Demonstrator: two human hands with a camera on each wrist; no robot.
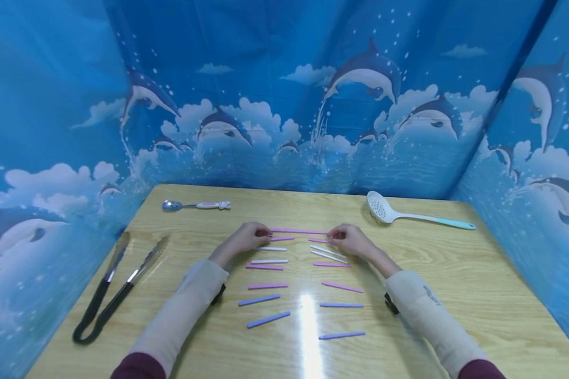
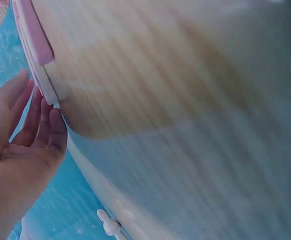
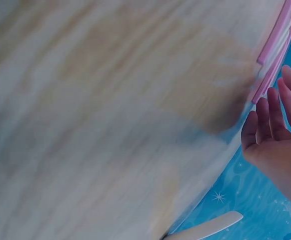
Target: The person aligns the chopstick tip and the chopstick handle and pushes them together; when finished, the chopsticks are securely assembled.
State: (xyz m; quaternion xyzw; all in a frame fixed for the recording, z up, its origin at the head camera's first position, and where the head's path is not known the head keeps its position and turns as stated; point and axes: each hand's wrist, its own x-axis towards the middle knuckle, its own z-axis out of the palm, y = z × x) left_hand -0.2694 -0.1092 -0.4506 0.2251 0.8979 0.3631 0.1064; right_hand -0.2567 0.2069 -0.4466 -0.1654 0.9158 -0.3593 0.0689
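Observation:
A long thin pink stick [image 1: 298, 231] spans the gap between the two hands, above rows of shorter sticks. My left hand [image 1: 250, 238] pinches its left end with the fingertips, and my right hand [image 1: 349, 238] pinches the other end. In the left wrist view, the left hand [image 2: 28, 132] has bent fingers beside the stick ends. The right wrist view shows the right hand [image 3: 278, 117] likewise, below a pink stick [image 3: 273, 40]. Nearer me lie two columns of short sticks: white [image 1: 270, 261], pink [image 1: 267, 287] and blue [image 1: 268, 319] on the left, similar ones on the right.
Black-handled tongs [image 1: 106, 300] lie on the wooden table [image 1: 436, 273] at left. A small spoon [image 1: 196, 205] with a white-and-pink handle is at the back left, and a white slotted skimmer [image 1: 384, 208] at the back right. A blue dolphin curtain [image 1: 275, 63] surrounds the table.

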